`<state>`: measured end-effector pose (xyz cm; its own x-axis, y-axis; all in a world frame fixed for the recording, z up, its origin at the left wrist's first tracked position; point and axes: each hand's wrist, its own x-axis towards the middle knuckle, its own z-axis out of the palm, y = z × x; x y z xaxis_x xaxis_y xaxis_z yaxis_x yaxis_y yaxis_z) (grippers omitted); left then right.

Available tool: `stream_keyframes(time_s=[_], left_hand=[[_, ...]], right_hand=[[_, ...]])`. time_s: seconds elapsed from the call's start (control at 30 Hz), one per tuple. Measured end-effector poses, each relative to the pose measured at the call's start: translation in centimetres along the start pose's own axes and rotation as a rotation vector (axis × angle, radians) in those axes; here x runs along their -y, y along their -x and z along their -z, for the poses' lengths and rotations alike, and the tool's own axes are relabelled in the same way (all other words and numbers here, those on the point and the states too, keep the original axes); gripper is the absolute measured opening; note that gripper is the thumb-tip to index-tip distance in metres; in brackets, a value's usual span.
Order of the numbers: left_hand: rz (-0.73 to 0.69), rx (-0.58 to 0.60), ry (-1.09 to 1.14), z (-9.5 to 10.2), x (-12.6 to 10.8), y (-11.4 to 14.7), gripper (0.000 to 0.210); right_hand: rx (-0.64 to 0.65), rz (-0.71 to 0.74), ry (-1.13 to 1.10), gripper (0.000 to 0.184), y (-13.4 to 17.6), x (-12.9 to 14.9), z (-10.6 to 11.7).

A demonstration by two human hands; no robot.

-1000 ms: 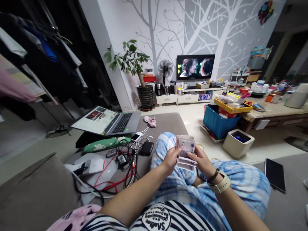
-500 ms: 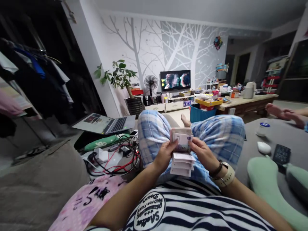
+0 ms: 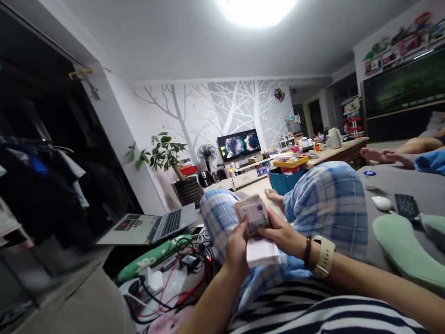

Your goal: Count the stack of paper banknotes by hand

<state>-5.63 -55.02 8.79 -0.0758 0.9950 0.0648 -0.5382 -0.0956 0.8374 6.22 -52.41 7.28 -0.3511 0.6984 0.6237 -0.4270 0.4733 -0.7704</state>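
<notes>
Between my hands, above my lap, is a stack of banknotes (image 3: 253, 216), the top one pale purple with a 5 on it. My left hand (image 3: 239, 243) is closed round the stack's left side, thumb on top. At the right edge, my right hand (image 3: 283, 232) pinches the notes with its thumb on the face; a watch and a dark bracelet are on that wrist. Below the stack, more pale notes (image 3: 263, 253) hang down toward me, blurred. Blue plaid trousers (image 3: 323, 208) cover my raised knees.
An open laptop (image 3: 149, 227) stands to my left above tangled cables (image 3: 194, 273). On the grey seat at right lie a white mouse (image 3: 381, 203), a black remote (image 3: 406, 207) and a green cushion (image 3: 403, 246). Another person's feet (image 3: 385, 155) rest beyond.
The view has tilted up and turned right, bringing in the ceiling lamp. My right thumb has moved down over the top note, and the lower notes' fanned edges now look merged and blurred.
</notes>
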Motion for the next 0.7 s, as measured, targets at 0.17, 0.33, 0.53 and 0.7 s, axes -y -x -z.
stream_keyframes(time_s=[0.17, 0.33, 0.53, 0.7], left_hand=[[-0.022, 0.067, 0.108, -2.5, 1.6, 1.0, 0.024], [-0.083, 0.013, 0.151, -3.1, 2.9, 0.9, 0.020], [-0.026, 0.025, 0.153, -0.8, 2.3, 1.1, 0.029], [0.063, 0.042, 0.091, 0.3, 2.1, 3.2, 0.033]], right_hand=[[0.106, 0.082, 0.071, 0.066, 1.2, 0.5, 2.5], [0.185, 0.019, 0.016, 0.073, 1.0, 0.0, 4.0], [0.260, -0.075, 0.013, 0.071, 0.7, -1.2, 2.8], [0.265, -0.072, 0.191, 0.077, 2.4, -1.0, 2.4]])
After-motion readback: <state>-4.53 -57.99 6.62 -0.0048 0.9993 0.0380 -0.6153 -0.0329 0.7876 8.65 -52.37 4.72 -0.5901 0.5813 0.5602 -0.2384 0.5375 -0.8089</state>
